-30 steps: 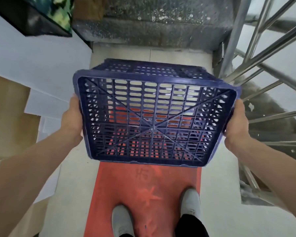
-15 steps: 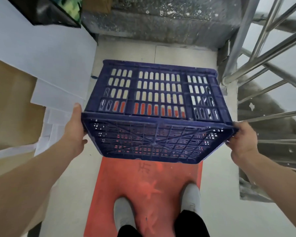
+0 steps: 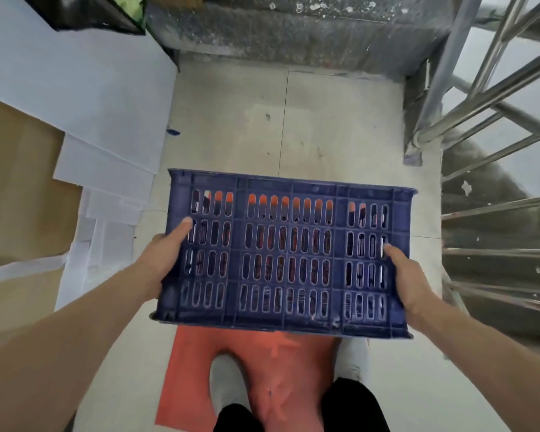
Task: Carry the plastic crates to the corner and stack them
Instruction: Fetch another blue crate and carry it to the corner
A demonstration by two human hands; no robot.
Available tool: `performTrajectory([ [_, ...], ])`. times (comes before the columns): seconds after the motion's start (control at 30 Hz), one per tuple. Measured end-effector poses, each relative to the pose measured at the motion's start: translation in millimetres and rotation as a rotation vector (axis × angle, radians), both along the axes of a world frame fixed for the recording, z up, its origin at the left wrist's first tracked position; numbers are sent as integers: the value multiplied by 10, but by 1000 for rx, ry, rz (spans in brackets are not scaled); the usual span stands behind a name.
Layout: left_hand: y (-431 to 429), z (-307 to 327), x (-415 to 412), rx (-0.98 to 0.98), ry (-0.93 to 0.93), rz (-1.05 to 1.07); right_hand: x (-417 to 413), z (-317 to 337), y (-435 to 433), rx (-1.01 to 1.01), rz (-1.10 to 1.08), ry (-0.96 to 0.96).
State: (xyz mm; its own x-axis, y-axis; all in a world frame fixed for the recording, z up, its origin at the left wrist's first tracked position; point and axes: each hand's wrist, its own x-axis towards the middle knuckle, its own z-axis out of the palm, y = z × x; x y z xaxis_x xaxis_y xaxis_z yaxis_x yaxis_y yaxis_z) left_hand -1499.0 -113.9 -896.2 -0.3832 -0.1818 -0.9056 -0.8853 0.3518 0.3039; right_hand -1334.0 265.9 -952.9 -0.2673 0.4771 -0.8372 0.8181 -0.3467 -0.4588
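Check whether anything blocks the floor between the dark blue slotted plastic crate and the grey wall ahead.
Nothing visible does. The pale tiled floor from the dark blue slotted plastic crate to the grey speckled wall shows only small marks. White flat sheets lie to its left, the steel stair railing to its right.

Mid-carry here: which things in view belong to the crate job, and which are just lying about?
Job:
blue crate
left hand, gripping one end
right hand, gripping the other end

Lying about:
red mat
white sheets
cardboard
steel railing
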Motion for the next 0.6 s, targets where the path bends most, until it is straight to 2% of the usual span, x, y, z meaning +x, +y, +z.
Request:
performTrajectory([
  [0.13,121,156,-65,26,24,113,-128,224,-17,90,-18,50],
  [0.37,213,406,-86,94,199,145,-289,521,79,165,-90,153],
  [0.6,118,423,80,58,29,136,-269,846,-140,-24,-50,146],
])
